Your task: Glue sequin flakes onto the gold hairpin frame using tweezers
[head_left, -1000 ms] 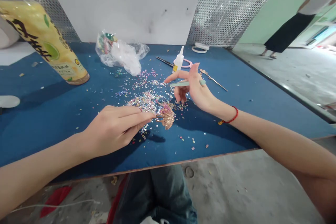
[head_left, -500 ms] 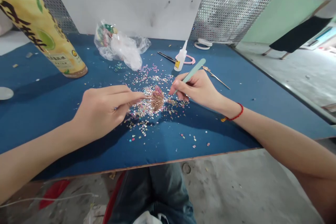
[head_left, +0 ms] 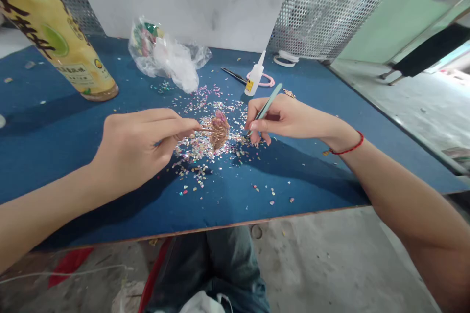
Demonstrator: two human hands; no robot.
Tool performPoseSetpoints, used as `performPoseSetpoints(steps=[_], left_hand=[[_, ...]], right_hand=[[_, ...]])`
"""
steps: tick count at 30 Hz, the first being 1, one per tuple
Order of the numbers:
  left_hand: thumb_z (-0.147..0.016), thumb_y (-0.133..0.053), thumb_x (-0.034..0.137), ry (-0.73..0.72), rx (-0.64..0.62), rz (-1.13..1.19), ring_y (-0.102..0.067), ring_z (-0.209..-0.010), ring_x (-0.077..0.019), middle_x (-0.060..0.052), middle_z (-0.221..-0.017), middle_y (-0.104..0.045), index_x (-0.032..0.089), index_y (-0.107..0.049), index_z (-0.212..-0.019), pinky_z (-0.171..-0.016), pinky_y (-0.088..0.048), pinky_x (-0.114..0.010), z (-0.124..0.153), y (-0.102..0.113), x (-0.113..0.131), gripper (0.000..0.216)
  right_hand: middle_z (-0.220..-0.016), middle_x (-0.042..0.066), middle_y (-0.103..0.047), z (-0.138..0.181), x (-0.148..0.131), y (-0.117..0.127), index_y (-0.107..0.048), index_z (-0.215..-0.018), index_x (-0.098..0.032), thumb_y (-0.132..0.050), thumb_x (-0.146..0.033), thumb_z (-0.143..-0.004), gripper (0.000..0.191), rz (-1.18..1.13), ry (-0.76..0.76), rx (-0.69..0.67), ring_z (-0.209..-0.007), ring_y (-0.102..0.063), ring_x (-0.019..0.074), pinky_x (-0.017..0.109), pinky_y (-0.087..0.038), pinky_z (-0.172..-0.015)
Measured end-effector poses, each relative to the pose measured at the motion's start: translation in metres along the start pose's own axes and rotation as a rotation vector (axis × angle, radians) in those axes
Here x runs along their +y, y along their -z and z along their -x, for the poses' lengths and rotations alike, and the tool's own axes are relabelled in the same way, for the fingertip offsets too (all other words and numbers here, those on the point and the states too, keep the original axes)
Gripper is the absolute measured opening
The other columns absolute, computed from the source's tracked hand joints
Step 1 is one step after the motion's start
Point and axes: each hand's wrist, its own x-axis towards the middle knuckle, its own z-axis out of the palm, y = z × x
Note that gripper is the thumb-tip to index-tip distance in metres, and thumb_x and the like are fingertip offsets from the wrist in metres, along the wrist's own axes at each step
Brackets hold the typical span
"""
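Observation:
My left hand (head_left: 141, 144) pinches the thin stem of a gold-coloured hairpin (head_left: 219, 134), whose fan-shaped wire head has a pink-purple patch at its top. Below that head, shiny multicoloured flakes (head_left: 198, 149) lie scattered over the blue tabletop (head_left: 235, 200). To the right, my right hand (head_left: 279, 115) grips pale green tweezers (head_left: 271, 100) with the tips pointing down at the flakes. The tweezer tips are apart from the hairpin; whether they hold a flake is too small to tell. Behind my right hand, another gold ornament (head_left: 289, 93) is partly hidden.
A white glue bottle (head_left: 254, 80) stands behind my right hand, by black-tipped tweezers (head_left: 234, 75) and a pink ring (head_left: 267, 81). White rings (head_left: 286, 58) lie farther back. A clear plastic bag (head_left: 169, 56) and a tall yellow drink bottle (head_left: 69, 44) stand at the left. Another person's legs (head_left: 394, 74) show far right.
My right hand with the tweezers has moved a little right, away from the hairpin, and now covers more of the other gold ornament. My left hand still holds the hairpin; the view shifted slightly.

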Motion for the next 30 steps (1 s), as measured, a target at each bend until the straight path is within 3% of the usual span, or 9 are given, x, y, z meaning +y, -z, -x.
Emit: performPoseSetpoints(steps=[3, 9, 17, 21, 25, 30], left_hand=[[-0.096, -0.052, 0.013, -0.01, 0.0, -0.017, -0.071, -0.081, -0.0113, 0.003, -0.09, -0.077, 0.024, -0.071, -0.102, -0.058, -0.041, -0.025, 0.0, 0.0, -0.001, 0.023], [-0.094, -0.05, 0.007, 0.019, -0.006, -0.004, -0.069, -0.08, -0.0107, 0.003, -0.087, -0.076, 0.023, -0.072, -0.101, -0.062, -0.042, -0.025, 0.0, 0.0, -0.001, 0.028], [-0.097, -0.049, 0.011, 0.031, -0.007, 0.039, -0.068, -0.078, -0.0088, 0.002, -0.084, -0.075, 0.021, -0.073, -0.098, -0.065, -0.042, -0.022, 0.0, -0.002, 0.002, 0.026], [-0.096, -0.05, 0.01, 0.086, -0.001, 0.079, -0.068, -0.077, -0.0085, 0.003, -0.081, -0.075, 0.021, -0.074, -0.097, -0.066, -0.043, -0.021, -0.002, -0.001, 0.004, 0.026], [-0.095, -0.051, 0.011, 0.19, 0.019, 0.145, -0.068, -0.074, -0.0086, 0.003, -0.079, -0.075, 0.019, -0.075, -0.096, -0.067, -0.046, -0.02, -0.004, -0.003, 0.001, 0.025], [-0.09, -0.053, 0.008, 0.208, 0.001, 0.124, -0.07, -0.074, -0.0103, 0.004, -0.08, -0.076, 0.022, -0.076, -0.094, -0.064, -0.046, -0.021, 0.0, -0.01, -0.008, 0.027]], right_hand=[[-0.071, 0.002, -0.07, -0.003, 0.006, -0.002, -0.057, -0.082, -0.015, -0.062, -0.039, -0.092, 0.025, 0.018, -0.019, 0.008, -0.055, -0.061, 0.0065, 0.018, -0.05, -0.049], [-0.066, -0.001, -0.06, -0.008, 0.012, -0.024, -0.053, -0.084, -0.016, -0.051, -0.032, -0.098, 0.021, 0.104, 0.076, 0.168, -0.053, -0.05, 0.0048, 0.019, -0.039, -0.05], [-0.078, 0.001, -0.053, -0.008, 0.007, -0.043, -0.048, -0.087, -0.018, -0.039, -0.028, -0.102, 0.02, 0.281, 0.152, 0.107, -0.066, -0.048, 0.01, 0.025, -0.042, -0.064], [-0.08, 0.001, -0.055, -0.008, 0.003, -0.051, -0.048, -0.088, -0.018, -0.041, -0.025, -0.101, 0.016, 0.276, 0.201, 0.189, -0.064, -0.05, 0.0084, 0.023, -0.042, -0.062], [-0.065, -0.005, -0.056, -0.007, -0.008, -0.063, -0.049, -0.083, -0.019, -0.052, -0.026, -0.097, 0.016, 0.205, 0.123, 0.298, -0.053, -0.053, 0.0062, 0.02, -0.039, -0.055], [-0.059, -0.005, -0.055, -0.01, -0.016, -0.073, -0.048, -0.079, -0.019, -0.05, -0.025, -0.097, 0.019, 0.28, 0.042, 0.287, -0.05, -0.048, 0.0068, 0.021, -0.037, -0.054]])
